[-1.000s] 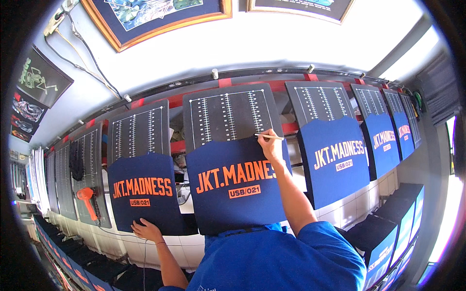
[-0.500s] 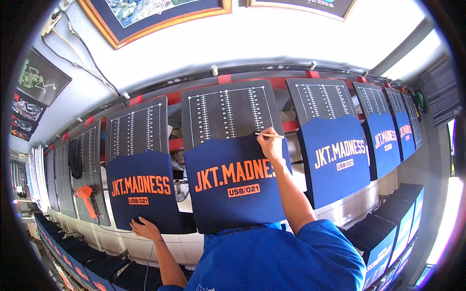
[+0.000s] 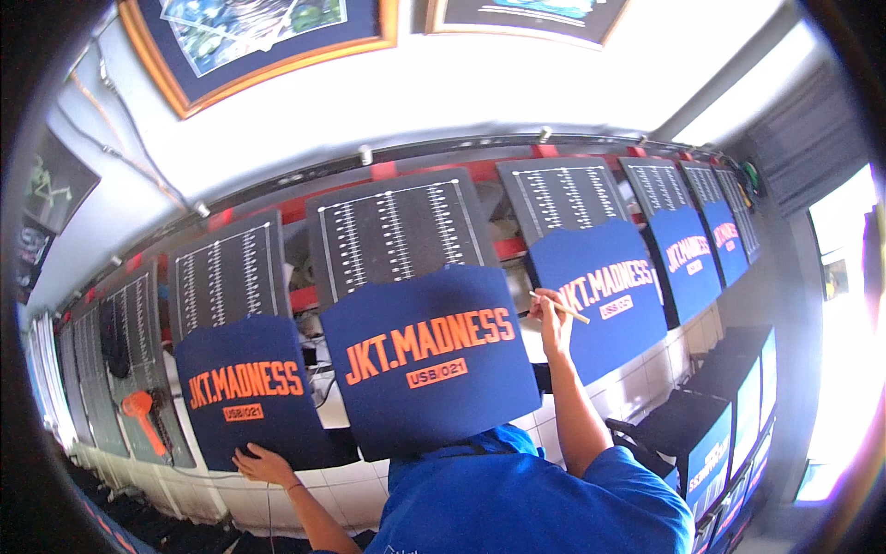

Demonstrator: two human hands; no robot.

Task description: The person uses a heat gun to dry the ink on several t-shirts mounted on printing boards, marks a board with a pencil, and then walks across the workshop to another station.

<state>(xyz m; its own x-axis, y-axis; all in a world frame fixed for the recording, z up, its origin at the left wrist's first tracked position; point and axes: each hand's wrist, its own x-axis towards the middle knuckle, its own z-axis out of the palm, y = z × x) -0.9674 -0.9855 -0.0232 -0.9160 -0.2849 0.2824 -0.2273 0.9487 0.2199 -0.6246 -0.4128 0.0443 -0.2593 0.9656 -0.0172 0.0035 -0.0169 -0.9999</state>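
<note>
My right hand pinches a slim pale pencil-like stick by the left edge of a blue fabric piece with light lettering. To the left of it, the middle blue fabric piece with orange lettering lies flat on a dark board marked with white rulers. Fingers apart, my left hand rests at the lower edge of another blue fabric piece with orange lettering. Contact between the stick's end and the right fabric cannot be made out.
An orange heat gun or dryer lies on a board at the left, with a cable near it. More lettered blue pieces sit on boards at the far right. Dark stacked boards stand at the lower right. A red rail runs behind the boards.
My right hand has left the middle piece's upper edge with the stick and moved right, beside the right piece. The view has turned rightward. My left hand stays by the left piece.
</note>
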